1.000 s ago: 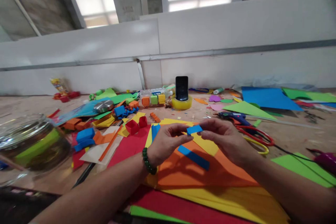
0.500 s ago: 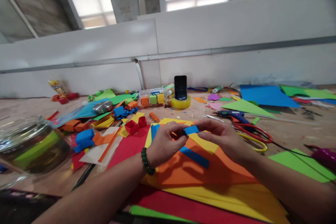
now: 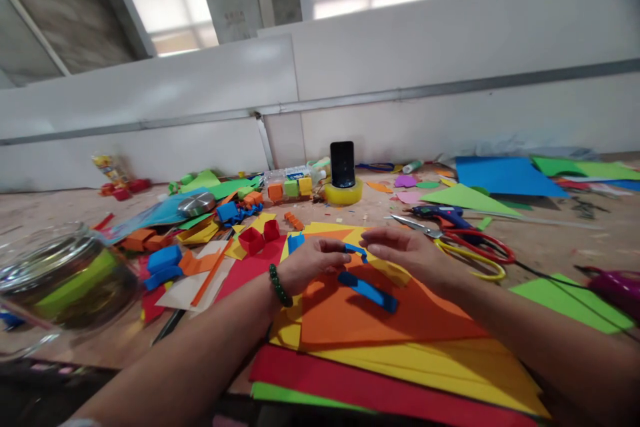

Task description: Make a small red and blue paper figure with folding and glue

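Observation:
A small folded blue paper strip [image 3: 356,250] is pinched at its left end by my left hand [image 3: 316,260], which wears a green bead bracelet. Beside the strip's right end is my right hand [image 3: 407,255], thumb and fingers apart; whether it touches the strip is unclear. Below both hands a longer blue strip [image 3: 370,292] lies on orange paper [image 3: 400,320]. Under that are yellow sheets [image 3: 425,370] and a red sheet [image 3: 320,380].
Scissors [image 3: 483,243] and a blue glue gun [image 3: 440,215] lie to the right. A phone [image 3: 343,165] stands on a yellow tape roll [image 3: 343,193]. At left are a glass jar [image 3: 65,283] and folded blue pieces [image 3: 164,263].
The fingers of my right hand have moved apart from their pinch. The blue strip between the hands now shows a bent, opened end. The camera view has shifted slightly.

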`<state>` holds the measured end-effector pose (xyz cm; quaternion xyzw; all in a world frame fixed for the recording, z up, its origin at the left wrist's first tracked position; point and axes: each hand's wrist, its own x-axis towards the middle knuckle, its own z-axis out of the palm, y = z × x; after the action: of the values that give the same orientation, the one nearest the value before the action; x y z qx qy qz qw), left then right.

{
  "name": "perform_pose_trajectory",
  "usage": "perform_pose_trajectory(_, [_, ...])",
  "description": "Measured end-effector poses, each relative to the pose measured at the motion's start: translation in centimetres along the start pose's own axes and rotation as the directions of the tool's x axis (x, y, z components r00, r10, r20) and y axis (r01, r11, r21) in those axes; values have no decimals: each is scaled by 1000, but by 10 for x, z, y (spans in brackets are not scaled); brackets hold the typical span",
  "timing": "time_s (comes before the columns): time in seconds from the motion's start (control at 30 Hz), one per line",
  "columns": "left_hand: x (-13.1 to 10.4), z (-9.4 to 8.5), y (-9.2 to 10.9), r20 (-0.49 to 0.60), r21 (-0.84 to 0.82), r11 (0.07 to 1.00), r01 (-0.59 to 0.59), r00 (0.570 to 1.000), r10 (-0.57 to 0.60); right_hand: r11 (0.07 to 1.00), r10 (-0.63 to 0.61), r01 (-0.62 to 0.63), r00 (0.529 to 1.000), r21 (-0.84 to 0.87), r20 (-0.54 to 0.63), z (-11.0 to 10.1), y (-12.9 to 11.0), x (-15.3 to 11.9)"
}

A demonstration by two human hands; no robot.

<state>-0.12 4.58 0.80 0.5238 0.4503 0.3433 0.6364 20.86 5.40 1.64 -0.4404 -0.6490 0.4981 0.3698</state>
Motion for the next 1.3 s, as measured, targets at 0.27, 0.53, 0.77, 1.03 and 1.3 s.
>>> perform_pose_trajectory(0.27, [-4,3,0,58,22,998,-62,996,61,983,-109,104,994,-148,-20,5,-4,-5])
perform_pose_trajectory(0.53, [-6,2,5,61,127,989,-70,996,63,976,-125,125,992,-179,11,1,-5,-4])
perform_pose_trajectory(0.77, [-3,6,1,-60,57,994,-97,993,100,964,-148,142,989,-223,-9,3,-7,-5])
perform_pose_trajectory(1.03, [0,10,-3,-35,17,982,-189,981,190,973,-149,143,989,-183,-21,0,-2,-4])
perform_pose_trajectory(1.3, [-1,11,-2,-53,37,981,-189,980,191,994,-61,62,998,-92,9,-2,6,0])
